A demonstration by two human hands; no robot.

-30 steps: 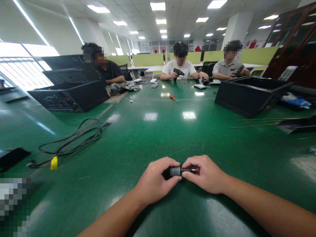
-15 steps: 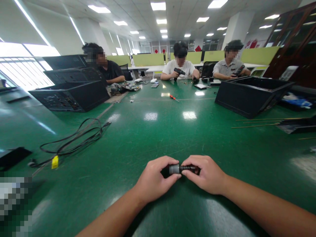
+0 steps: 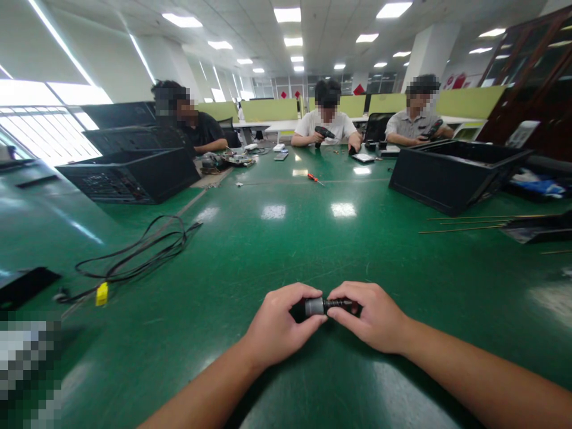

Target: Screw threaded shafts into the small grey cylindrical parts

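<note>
A short dark cylinder point(image 3: 315, 306) with a grey band and a ribbed, darker section lies crosswise between my hands, low over or on the green table; its exact kind I cannot make out. My left hand point(image 3: 286, 319) curls its thumb and fingers round the grey-banded end. Round the ribbed end, my right hand point(image 3: 373, 316) has its thumb and fingertips closed. Both outer ends of the cylinder are partly hidden in the palms. The fingertips of the two hands nearly meet near its middle.
Looped black cable point(image 3: 152, 250) with a yellow tag lies left on the green table point(image 3: 277, 244). Black computer cases point(image 3: 134, 173) stand left, another case point(image 3: 451, 176) right. An orange screwdriver point(image 3: 313, 177) lies farther back. Three people sit across; two hold power drills point(image 3: 324, 132).
My hands and the cylinder stay almost in place. The view has shifted slightly. Across the table, the middle person's free hand has moved a little.
</note>
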